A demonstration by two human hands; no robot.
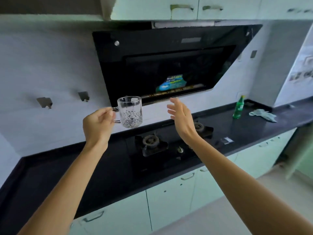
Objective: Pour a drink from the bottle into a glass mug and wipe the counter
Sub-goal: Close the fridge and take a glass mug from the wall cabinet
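Left hand (97,123) grips glass mug (130,111) by handle above worktop (84,175); right hand (182,116) released, fingers (177,102) spread; I see bottle (238,108) near cloth (263,114).

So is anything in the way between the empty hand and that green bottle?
Nothing visible. The right hand hangs open above the stove; the green bottle stands on the counter further right, open space between. The cloth lies beyond it.
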